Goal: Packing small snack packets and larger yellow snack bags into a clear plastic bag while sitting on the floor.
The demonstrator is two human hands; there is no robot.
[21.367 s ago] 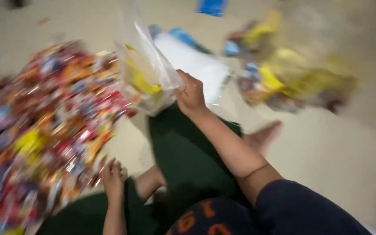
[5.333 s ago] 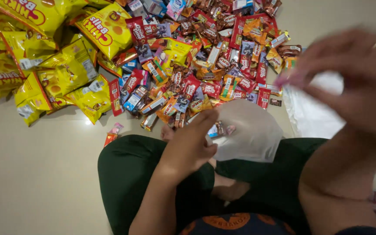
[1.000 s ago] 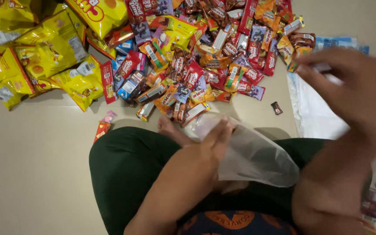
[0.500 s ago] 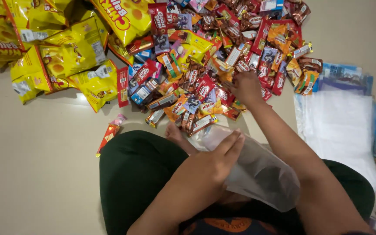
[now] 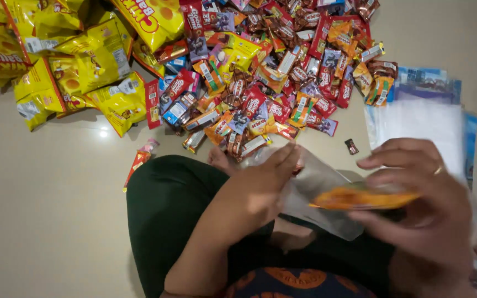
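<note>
Back from the sweets pile (image 5: 260, 72), right hand (image 5: 415, 204) pinches an orange packet (image 5: 362, 197) beside the clear bag (image 5: 318, 193) the left hand (image 5: 260, 187) grips; most sweets remain unpacked.

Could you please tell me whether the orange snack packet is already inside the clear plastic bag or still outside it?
Outside: the flat orange snack packet sits in the right hand, overlapping the clear plastic bag held by the left hand.
</note>
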